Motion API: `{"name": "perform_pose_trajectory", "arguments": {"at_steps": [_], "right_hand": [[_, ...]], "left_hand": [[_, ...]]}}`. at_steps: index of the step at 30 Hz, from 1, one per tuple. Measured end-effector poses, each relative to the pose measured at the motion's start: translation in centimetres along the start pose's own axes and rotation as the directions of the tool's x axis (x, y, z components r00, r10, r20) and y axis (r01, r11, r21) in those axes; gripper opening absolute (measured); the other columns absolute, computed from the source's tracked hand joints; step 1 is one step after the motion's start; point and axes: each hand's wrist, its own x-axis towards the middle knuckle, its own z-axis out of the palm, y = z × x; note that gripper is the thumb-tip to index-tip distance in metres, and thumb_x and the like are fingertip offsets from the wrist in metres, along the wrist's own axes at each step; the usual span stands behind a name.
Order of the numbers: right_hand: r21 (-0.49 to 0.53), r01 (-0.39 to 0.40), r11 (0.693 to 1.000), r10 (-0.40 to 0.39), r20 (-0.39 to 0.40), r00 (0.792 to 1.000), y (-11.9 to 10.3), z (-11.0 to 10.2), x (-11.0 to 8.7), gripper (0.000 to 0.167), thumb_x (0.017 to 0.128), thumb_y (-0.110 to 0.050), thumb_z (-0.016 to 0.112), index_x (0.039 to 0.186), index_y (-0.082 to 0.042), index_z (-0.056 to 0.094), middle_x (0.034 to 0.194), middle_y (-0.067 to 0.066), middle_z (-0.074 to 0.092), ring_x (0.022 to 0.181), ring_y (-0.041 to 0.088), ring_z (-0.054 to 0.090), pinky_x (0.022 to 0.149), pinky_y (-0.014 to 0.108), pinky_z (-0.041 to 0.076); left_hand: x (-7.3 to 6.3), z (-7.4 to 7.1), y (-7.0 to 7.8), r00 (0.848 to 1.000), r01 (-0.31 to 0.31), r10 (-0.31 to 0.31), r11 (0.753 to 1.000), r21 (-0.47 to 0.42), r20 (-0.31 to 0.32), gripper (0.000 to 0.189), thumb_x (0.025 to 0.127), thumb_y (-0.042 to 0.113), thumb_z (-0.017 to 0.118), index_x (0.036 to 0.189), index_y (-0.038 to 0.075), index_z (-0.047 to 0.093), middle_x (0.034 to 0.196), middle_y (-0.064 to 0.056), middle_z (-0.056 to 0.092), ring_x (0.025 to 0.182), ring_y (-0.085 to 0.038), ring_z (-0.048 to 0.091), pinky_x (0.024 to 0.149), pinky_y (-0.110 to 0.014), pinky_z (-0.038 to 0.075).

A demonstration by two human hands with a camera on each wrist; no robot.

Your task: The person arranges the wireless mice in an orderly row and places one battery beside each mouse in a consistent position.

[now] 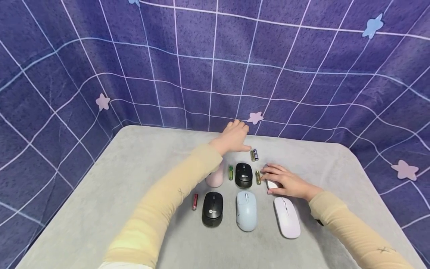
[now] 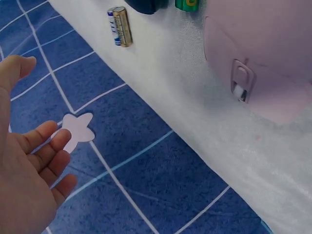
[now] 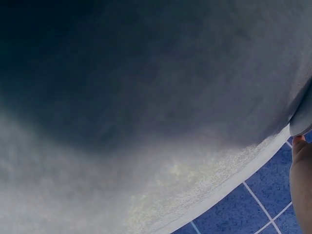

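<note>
Over the far part of the table, my left hand (image 1: 233, 136) is raised with its fingers loosely bent and nothing in them. Its thumb points toward a pair of batteries (image 1: 254, 155), one gold and one blue and white, lying side by side. My left forearm partly covers a pink mouse (image 1: 215, 178), whose scroll wheel shows in the left wrist view. My right hand (image 1: 285, 181) grips a white mouse (image 1: 273, 184) from above, thumb on the near side and fingers across the far side, hiding most of it. A gold battery (image 1: 258, 177) lies beside those fingertips.
A black mouse (image 1: 243, 175) stands between the hands, with a green battery (image 1: 230, 173) on its left. Nearer are another black mouse (image 1: 212, 209), a light blue mouse (image 1: 246, 211), a second white mouse (image 1: 287, 218) and a red battery (image 1: 195, 201). A blue gridded curtain (image 1: 201, 67) hangs behind the table.
</note>
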Motion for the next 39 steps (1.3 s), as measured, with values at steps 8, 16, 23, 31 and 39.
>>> {"name": "perform_pose_trajectory", "arguments": {"at_steps": [8,16,23,31,39], "right_hand": [[-0.006,0.017,1.0,-0.017,-0.01,1.0,0.2,0.0,-0.1,0.046,0.08,-0.035,0.072,0.12,-0.014,0.062,0.133,0.012,0.053,0.129,0.042,0.038,0.105,0.055,0.025],[-0.018,0.008,1.0,-0.008,-0.003,1.0,0.2,-0.1,-0.2,0.046,0.08,-0.036,0.072,0.12,-0.014,0.062,0.134,0.011,0.053,0.13,0.041,0.038,0.106,0.054,0.026],[-0.012,0.01,1.0,-0.01,-0.004,1.0,0.2,-0.1,-0.1,0.046,0.081,-0.035,0.071,0.121,-0.013,0.062,0.134,0.012,0.053,0.129,0.042,0.038,0.105,0.055,0.027],[-0.013,0.003,1.0,-0.003,-0.002,1.0,0.4,0.1,0.1,0.048,0.082,-0.037,0.07,0.123,-0.014,0.061,0.135,0.011,0.052,0.13,0.041,0.036,0.106,0.055,0.026],[-0.022,0.005,1.0,-0.005,-0.001,1.0,0.5,0.2,-0.2,0.048,0.082,-0.038,0.07,0.122,-0.015,0.061,0.136,0.011,0.052,0.13,0.041,0.036,0.106,0.055,0.026]], "left_hand": [[1.9,1.7,0.6,0.999,0.015,-0.016,1.0,0.005,0.049,0.067,0.08,0.056,0.062,0.125,0.007,0.051,0.124,-0.008,0.05,0.115,-0.024,0.038,0.097,-0.038,0.031],[3.5,2.9,1.7,0.998,-0.004,0.002,0.999,0.034,0.063,0.064,0.079,0.057,0.061,0.121,0.009,0.053,0.119,-0.006,0.051,0.11,-0.023,0.039,0.093,-0.036,0.032],[4.4,3.5,3.2,0.996,-0.003,0.0,0.999,0.039,0.094,0.068,0.08,0.058,0.06,0.126,0.009,0.05,0.121,-0.005,0.051,0.112,-0.022,0.039,0.094,-0.035,0.031],[4.8,4.7,3.9,0.986,0.023,-0.033,0.998,0.065,0.162,0.067,0.08,0.059,0.06,0.127,0.012,0.052,0.124,-0.004,0.051,0.114,-0.02,0.039,0.096,-0.035,0.031],[5.1,6.1,4.2,0.976,0.008,-0.024,0.997,0.079,0.215,0.053,0.08,0.058,0.059,0.114,0.017,0.061,0.12,-0.001,0.054,0.112,-0.019,0.039,0.096,-0.034,0.03]]}}
